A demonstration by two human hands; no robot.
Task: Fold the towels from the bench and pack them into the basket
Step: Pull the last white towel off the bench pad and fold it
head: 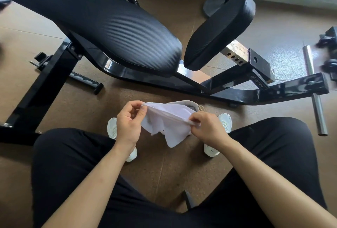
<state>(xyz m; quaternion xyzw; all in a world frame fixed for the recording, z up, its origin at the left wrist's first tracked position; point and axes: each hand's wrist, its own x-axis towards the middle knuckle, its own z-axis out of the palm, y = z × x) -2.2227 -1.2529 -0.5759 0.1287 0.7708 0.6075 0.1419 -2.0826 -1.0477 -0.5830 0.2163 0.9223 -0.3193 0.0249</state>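
Both hands are stretching a white towel [168,122] above the floor.
Left hand [127,124] and right hand [207,127] fingers are pinching its top edge, cloth sagging between them.

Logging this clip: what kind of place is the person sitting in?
Most likely a gym or home workout room. A black padded weight bench on a steel frame fills the view, a bare metal bar lies on the speckled rubber-like floor, and a round base plate stands near the wall.

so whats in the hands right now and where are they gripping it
A white towel, held in the air above the floor. The left hand pinches one end of its top edge, the right hand pinches the other end; the rest hangs loose below.
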